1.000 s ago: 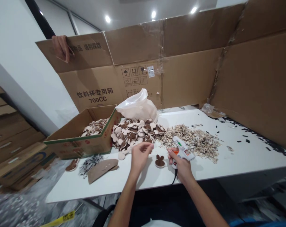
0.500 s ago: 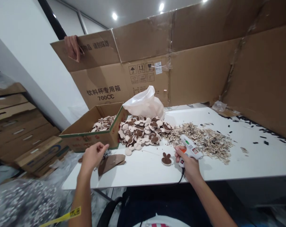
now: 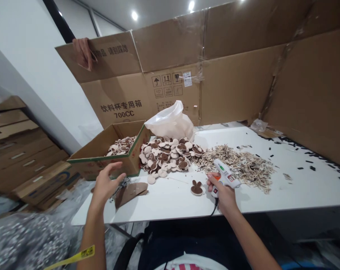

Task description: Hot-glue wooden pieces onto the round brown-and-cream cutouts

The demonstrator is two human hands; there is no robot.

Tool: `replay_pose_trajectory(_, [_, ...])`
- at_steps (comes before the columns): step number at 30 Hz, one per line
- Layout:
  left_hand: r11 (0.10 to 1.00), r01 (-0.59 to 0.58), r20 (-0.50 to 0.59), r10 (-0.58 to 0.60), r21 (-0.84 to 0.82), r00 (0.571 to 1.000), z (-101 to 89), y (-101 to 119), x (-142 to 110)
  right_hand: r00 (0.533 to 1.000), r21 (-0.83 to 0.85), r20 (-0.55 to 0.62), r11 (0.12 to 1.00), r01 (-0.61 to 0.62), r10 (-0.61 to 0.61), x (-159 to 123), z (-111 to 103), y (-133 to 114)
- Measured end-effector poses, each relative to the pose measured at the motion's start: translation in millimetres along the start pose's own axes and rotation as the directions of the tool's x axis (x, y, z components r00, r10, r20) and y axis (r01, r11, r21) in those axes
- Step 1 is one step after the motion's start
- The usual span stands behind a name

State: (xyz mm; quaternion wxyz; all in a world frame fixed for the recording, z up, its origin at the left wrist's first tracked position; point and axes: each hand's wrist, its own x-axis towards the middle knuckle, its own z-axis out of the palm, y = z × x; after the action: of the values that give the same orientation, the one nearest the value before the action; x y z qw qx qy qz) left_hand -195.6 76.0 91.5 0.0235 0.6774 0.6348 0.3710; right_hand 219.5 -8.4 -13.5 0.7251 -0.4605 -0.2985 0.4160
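My left hand [image 3: 105, 185] hovers at the left of the table over a small heap of dark thin bits [image 3: 125, 182], thumb and index finger apart with nothing visible between them. Beside it lies a folded piece of brown card [image 3: 127, 194]. In my right hand [image 3: 225, 197] is a white hot glue gun [image 3: 226, 174], gripped by its handle with a black cord hanging down. Just left of the gun, one brown rabbit-head felt piece [image 3: 196, 188] with a pale rim lies on the table, apart from both hands.
A heap of similar felt pieces [image 3: 167, 157] lies before a white plastic bag [image 3: 172, 122]. More fill an open cardboard box [image 3: 99, 162]. Thin beige strips [image 3: 243, 165] and black bits [image 3: 312, 168] lie rightward. Tall cardboard walls [image 3: 170, 48] enclose the back; another person's hand [image 3: 84, 53] grips one.
My left hand has moved left from near the rabbit piece to the dark bits, and its pinched fingers have spread. My right hand keeps the glue gun in place. The view has turned slightly left.
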Motion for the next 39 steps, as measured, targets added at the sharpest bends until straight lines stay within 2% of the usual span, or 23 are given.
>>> replay_pose_trajectory(2, [0.999,-0.028,-0.075,0.027,-0.023,0.997,7.9,16,-8,1.000,-0.006,0.000,1.000,0.003,-0.003,1,-1,2])
replay_pose_trajectory(4, [0.991,0.076,-0.149,-0.092,-0.114,0.984,21.2,38,-19,1.000,-0.012,0.002,1.000,0.001,-0.001,2,-1,3])
replay_pose_trajectory(5, [0.982,0.093,-0.141,-0.116,-0.164,0.983,30.1,51,-26,1.000,-0.011,0.005,1.000,-0.002,0.002,3,-1,3])
replay_pose_trajectory(7, [0.962,0.031,-0.074,-0.053,-0.273,0.996,51.0,80,-42,1.000,-0.004,0.005,1.000,-0.006,0.006,3,-1,3])
replay_pose_trajectory(8, [0.936,-0.029,-0.028,0.021,-0.350,0.999,62.4,96,-50,1.000,0.001,0.004,1.000,-0.006,0.006,2,-1,2])
replay_pose_trajectory(11, [0.871,-0.144,0.066,0.198,-0.470,0.978,94.8,142,-74,1.000,0.001,-0.007,1.000,0.002,-0.002,1,0,2])
replay_pose_trajectory(13, [0.832,-0.130,0.135,0.238,-0.539,0.962,112.8,169,-87,1.000,-0.005,0.003,1.000,-0.003,0.003,0,0,1])
replay_pose_trajectory(17, [0.750,0.031,0.293,0.220,-0.661,0.930,141.0,204,-103,0.999,-0.021,0.041,0.999,-0.025,0.026,-2,1,0])
replay_pose_trajectory(20, [0.667,0.175,0.376,0.169,-0.724,0.911,156.9,211,-106,0.996,-0.073,0.086,0.997,-0.015,0.021,-4,2,-1])
replay_pose_trajectory(22, [0.621,0.229,0.394,0.141,-0.749,0.908,163.7,211,-105,0.991,-0.109,0.132,0.994,0.011,0.004,-4,1,-1])
replay_pose_trajectory(28, [0.495,0.311,0.427,0.139,-0.811,0.893,161.9,205,-99,0.970,-0.102,0.240,0.993,0.057,-0.031,-2,-1,1])
replay_pose_trajectory(30, [0.485,0.331,0.444,0.135,-0.809,0.886,158.0,203,-96,0.972,-0.079,0.233,0.996,0.048,-0.028,-2,0,0])
replay_pose_trajectory(35, [0.545,0.309,0.460,0.163,-0.779,0.873,151.8,198,-92,0.988,-0.059,0.156,0.998,0.000,0.010,-3,2,-1])
replay_pose_trajectory(39, [0.527,0.344,0.520,0.230,-0.777,0.823,149.1,198,-92,0.988,-0.072,0.156,0.997,0.005,0.007,-3,2,0])
